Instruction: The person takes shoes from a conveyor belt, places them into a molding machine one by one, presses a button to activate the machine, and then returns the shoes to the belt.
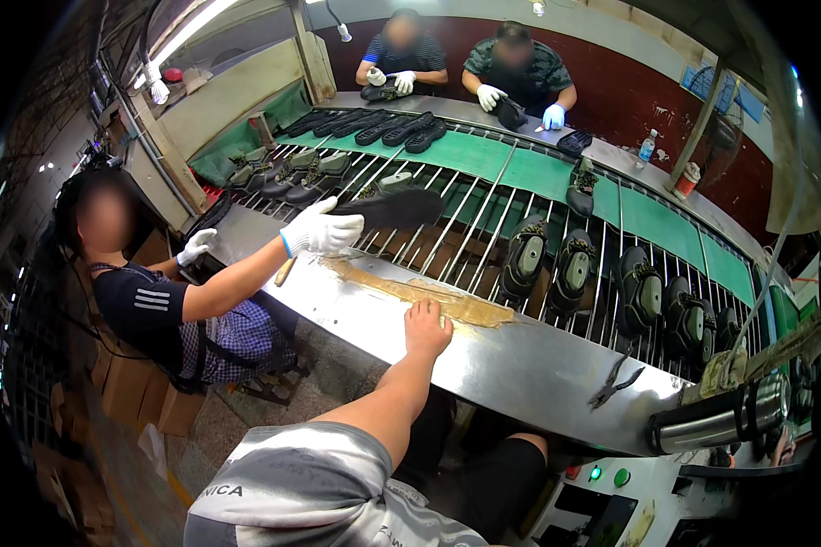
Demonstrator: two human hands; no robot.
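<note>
My left hand [428,329] rests on the near side of the steel table [520,383], its fingers laid over a tan, glue-like patch [479,312]. Nothing shows in its grasp, though the fingertips are partly hidden. My right hand is out of sight. Beyond the patch, dark shoes with pale inserts, among them one shoe [524,259], stand on the metal rods of a conveyor [470,232]. At the left, a co-worker's gloved hand [324,228] is beside a motion-blurred black piece [397,210] shaped like a sole.
Pliers [615,381] lie on the table to the right, near a steel flask [721,415]. Black soles [374,128] line the green belt [556,187] at the back. Two gloved people work across it. A control panel [602,497] stands at lower right.
</note>
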